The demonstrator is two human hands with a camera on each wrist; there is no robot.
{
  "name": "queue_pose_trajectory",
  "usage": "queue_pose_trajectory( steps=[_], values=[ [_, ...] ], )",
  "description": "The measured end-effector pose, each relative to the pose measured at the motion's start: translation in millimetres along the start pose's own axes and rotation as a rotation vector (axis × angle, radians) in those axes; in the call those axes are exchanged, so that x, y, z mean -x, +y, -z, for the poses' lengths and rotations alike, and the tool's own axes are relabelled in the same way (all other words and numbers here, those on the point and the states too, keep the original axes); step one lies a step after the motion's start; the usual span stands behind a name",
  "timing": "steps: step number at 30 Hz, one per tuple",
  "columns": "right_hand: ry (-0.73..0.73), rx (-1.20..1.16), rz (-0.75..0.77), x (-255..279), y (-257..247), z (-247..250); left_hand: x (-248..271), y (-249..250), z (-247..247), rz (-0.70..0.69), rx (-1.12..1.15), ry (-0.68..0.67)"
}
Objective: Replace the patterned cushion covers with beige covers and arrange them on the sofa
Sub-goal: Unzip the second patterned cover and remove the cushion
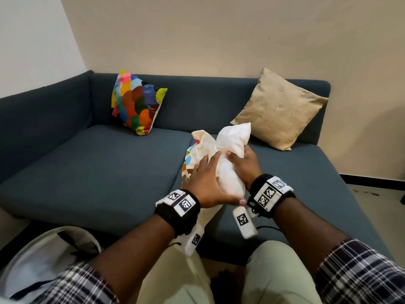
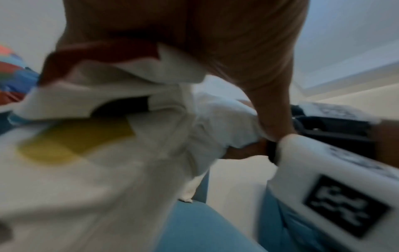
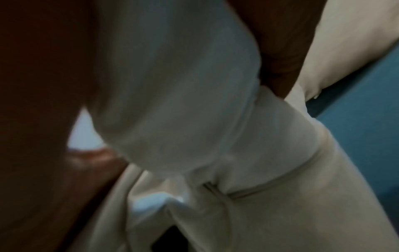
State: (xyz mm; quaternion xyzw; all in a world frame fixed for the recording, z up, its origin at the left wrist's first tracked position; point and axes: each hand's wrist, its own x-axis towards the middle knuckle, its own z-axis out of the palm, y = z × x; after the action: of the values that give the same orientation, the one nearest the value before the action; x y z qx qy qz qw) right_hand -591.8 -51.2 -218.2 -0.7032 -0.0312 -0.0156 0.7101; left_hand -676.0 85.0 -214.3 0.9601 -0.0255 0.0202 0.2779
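**Insert half out — cover could snag or drop**

Both hands are on the bundle over the sofa [image 1: 87,163] seat, just in front of the person's knees. Left hand [image 1: 206,181] lies across the white insert [image 1: 230,154] and the turned-back patterned cover [image 1: 192,159], fingers mostly straight, thumb wrapped under; looks like pressing/steadying rather than a full clench. Right hand [image 1: 245,163] is curled round the insert's middle, squeezing it narrow. Wrist views are blurred; the zip isn't readable.

Risks, as I judge them:
- Insert is bunched at the waist, so a hard pull w/ the cover mouth tight could jam it or strain the seam.
- Left hand has only a flat hold; the cover may slide along w/ the insert instead of peeling off.
- Bundle is off the seat, so a slip drops it to the floor.

A beige cushion [image 1: 280,110] leans at the backrest, right; a 2nd patterned cushion [image 1: 138,104] leans left, not yet changed.
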Motion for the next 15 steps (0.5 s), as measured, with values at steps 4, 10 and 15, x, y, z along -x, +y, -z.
queue_pose_trajectory(
  steps=[4,10,15],
  values=[
    [-0.043,0.007,-0.048,4.9,-3.5,-3.1,-8.9,-21.1,17.4,-0.024,-0.193,-0.027],
    [-0.114,-0.015,-0.15,9.7,-15.8,0.4,-10.1,-36.9,17.2,0.073,-0.162,-0.019],
    [-0.068,-0.128,-0.191,11.1,-35.8,18.1,-12.2,-55.3,18.8,0.122,-0.177,-0.046]
  ],
)
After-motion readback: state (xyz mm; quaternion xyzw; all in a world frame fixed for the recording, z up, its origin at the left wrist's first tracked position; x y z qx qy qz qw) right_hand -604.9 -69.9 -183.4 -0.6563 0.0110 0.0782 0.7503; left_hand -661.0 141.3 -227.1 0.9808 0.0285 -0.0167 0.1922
